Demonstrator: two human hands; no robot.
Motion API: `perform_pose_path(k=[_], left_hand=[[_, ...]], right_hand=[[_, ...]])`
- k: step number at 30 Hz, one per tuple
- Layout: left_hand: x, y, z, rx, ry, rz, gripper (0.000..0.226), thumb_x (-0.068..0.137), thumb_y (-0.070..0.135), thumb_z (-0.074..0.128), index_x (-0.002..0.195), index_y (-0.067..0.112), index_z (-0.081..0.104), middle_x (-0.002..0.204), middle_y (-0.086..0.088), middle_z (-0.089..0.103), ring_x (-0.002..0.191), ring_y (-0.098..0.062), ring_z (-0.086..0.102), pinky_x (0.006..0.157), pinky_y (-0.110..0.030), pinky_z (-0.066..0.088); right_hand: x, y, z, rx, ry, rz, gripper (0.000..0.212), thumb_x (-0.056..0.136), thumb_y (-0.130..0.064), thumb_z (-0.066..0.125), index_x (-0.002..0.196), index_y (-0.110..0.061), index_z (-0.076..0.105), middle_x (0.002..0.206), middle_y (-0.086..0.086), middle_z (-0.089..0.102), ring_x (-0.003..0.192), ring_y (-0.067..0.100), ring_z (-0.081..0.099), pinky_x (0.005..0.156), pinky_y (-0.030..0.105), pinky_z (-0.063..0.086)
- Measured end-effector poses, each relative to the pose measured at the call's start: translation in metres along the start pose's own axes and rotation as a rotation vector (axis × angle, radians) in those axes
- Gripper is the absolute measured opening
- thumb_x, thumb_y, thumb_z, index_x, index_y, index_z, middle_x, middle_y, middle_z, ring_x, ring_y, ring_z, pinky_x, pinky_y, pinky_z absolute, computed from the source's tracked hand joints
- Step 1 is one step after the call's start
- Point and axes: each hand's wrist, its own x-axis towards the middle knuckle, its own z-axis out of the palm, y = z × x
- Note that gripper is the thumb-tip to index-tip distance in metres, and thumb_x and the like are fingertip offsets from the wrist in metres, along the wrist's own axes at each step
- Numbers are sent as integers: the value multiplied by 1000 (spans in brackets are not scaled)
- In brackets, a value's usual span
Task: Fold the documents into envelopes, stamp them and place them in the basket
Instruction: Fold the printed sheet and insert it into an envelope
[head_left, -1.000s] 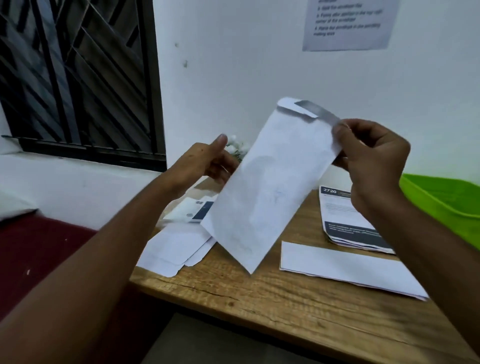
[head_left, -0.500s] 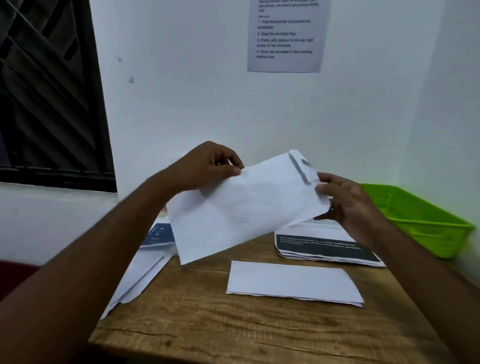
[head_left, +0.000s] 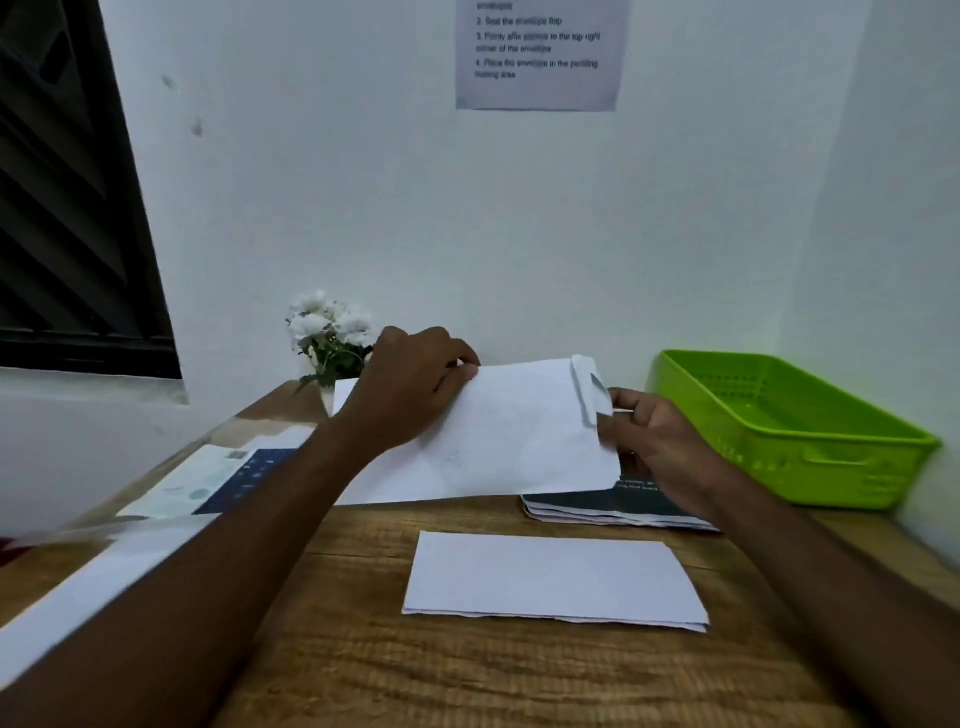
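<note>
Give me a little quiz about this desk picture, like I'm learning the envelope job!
1. True or false: the left hand and the right hand both hold the envelope.
2. Where does the folded paper lie? A: on the floor. B: on the table, in front of the person. C: on the windowsill.
3. Fill the gap: the green basket sits on the person's ____ side.

Key: 1 true. 2 B. 3 right.
</note>
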Motion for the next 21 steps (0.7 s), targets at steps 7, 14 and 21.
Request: perform_pose_path(k=[7,14,21], left_hand=[[-30,30,27,172,-98,121,123,57,96,39,149,17,22,144,-2,39,134,-19,36,116,-52,8],[-34,42,34,285,-108,176,126,59,90,44,151,8,17,141,-6,42,132,-23,40,111,-67,5],[-31,45,27,367,-86,240,120,60,85,46,149,7,27,134,-9,49,125,-26,47,108,-70,8]], right_hand=[[-5,0,2,9,-42,-16,40,74,-34,67,110,-17,65,86,3,75,69,14,71,58,26,56],[-8,-1,4,-13,-19,-43,35,82,-39,60,104,-14,69,86,3,72,66,18,69,59,29,54],[-8,-2,6,0,162,-14,34,99,-35,49,88,-12,72,77,4,71,70,26,66,67,34,51]])
